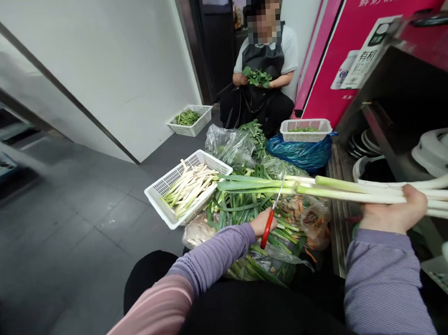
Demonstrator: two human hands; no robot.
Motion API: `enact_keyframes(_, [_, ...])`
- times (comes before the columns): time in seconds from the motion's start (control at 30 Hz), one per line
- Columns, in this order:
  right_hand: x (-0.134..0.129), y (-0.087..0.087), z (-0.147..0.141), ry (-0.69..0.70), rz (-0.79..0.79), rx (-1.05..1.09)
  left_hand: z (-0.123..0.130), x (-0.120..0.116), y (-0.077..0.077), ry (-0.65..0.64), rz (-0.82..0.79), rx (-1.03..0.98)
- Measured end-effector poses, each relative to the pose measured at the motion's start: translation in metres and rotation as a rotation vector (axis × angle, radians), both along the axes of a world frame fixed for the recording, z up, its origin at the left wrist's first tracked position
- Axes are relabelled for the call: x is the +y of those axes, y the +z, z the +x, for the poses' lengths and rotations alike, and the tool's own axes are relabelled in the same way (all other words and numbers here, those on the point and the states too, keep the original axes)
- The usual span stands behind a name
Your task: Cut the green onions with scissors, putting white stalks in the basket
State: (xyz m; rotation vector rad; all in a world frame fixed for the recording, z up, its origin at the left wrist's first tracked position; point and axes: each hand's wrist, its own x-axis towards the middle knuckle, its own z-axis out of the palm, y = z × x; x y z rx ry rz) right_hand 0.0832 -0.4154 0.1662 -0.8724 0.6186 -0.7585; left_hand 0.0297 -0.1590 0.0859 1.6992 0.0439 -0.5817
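Observation:
My left hand is closed on the red handles of a pair of scissors. The blades point up and cross the green part of a bundle of long leeks. Palm up, my right hand grips the white part of that bundle at the right. The leeks lie level, with their green ends over a pile of cut green leaves. Left of the pile, a white slotted basket holds trimmed pale stalks.
Ahead, a crouching person in a dark apron holds leafy greens. Smaller baskets stand at the back left and on a blue bag. Clear plastic bags lie around the pile. A metal shelf with dishes runs along the right.

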Motion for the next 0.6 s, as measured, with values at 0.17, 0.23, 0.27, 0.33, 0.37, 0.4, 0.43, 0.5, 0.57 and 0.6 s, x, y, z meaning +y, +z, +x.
enact_keyframes(0.17, [0.004,0.006,-0.001,-0.109,0.172,-0.079,0.008,-0.009,0.002,-0.03,0.089,-0.003])
enact_keyframes(0.23, [0.002,0.005,-0.002,-0.1,0.171,-0.088,0.01,-0.01,0.004,-0.041,0.102,0.023])
enact_keyframes(0.27, [0.001,0.004,-0.002,-0.098,0.168,-0.092,0.009,-0.011,0.004,-0.031,0.089,0.053])
enact_keyframes(0.33, [0.001,0.003,-0.002,-0.116,0.158,-0.098,0.006,-0.012,0.006,0.015,0.03,0.136])
enact_keyframes(0.37, [0.001,0.002,-0.001,-0.134,0.146,-0.102,0.004,-0.013,0.006,0.037,-0.008,0.178])
enact_keyframes(0.4, [0.001,0.002,-0.001,-0.155,0.127,-0.102,0.002,-0.015,0.005,0.052,-0.044,0.215])
enact_keyframes(0.43, [0.002,0.002,0.0,-0.174,0.097,-0.101,0.0,-0.017,0.004,0.059,-0.077,0.25])
enact_keyframes(0.5, [0.002,0.001,0.002,-0.2,0.021,-0.078,-0.005,-0.023,-0.001,0.05,-0.131,0.328])
enact_keyframes(0.57, [-0.002,-0.001,0.002,-0.156,-0.104,-0.007,-0.009,-0.028,-0.007,0.022,-0.143,0.426])
enact_keyframes(0.6, [-0.005,-0.003,0.001,-0.074,-0.201,0.044,-0.012,-0.03,-0.01,-0.003,-0.114,0.484])
